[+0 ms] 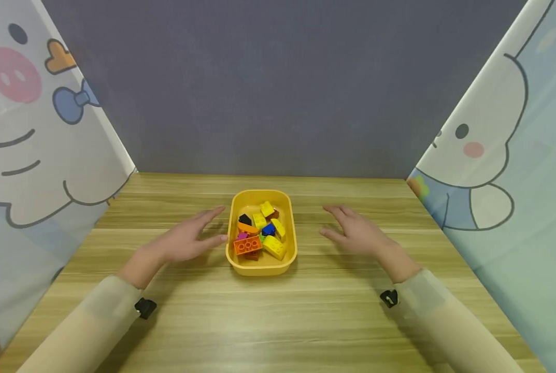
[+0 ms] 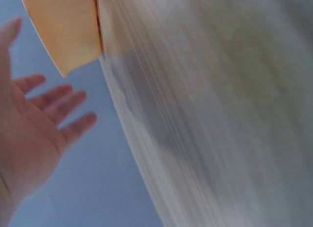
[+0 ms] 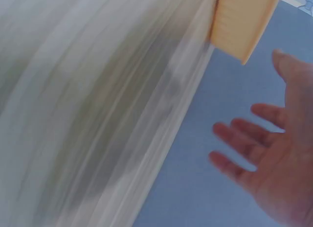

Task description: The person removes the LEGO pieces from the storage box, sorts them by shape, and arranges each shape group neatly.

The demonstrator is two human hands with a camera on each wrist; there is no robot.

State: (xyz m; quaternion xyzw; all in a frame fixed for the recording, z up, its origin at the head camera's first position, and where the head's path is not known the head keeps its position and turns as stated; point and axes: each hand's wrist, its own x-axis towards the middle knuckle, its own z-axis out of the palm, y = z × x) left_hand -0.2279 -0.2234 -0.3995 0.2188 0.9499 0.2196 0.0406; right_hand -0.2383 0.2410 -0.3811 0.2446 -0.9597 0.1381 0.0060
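Observation:
A yellow plastic bin [image 1: 261,270] stands on the wooden table, holding several toy building bricks. Among them are an orange brick [image 1: 248,245] with its hollow underside up, a yellow brick [image 1: 274,247], a blue brick [image 1: 268,229] and a black piece [image 1: 245,219]. My left hand [image 1: 184,239] hovers just left of the bin, fingertips close to its side wall. To the right, farther from the bin, my right hand [image 1: 359,233] is held above the table. Both hands have spread, relaxed fingers and hold nothing; the wrist views show the palms facing the bin's sides.
The wooden table [image 1: 268,321] ends at a dark grey panel [image 1: 278,93] at the back. Cloths with cartoon prints, one on the left [image 1: 72,155] and one on the right [image 1: 515,217], border the sides. Each sleeve cuff carries a small black device.

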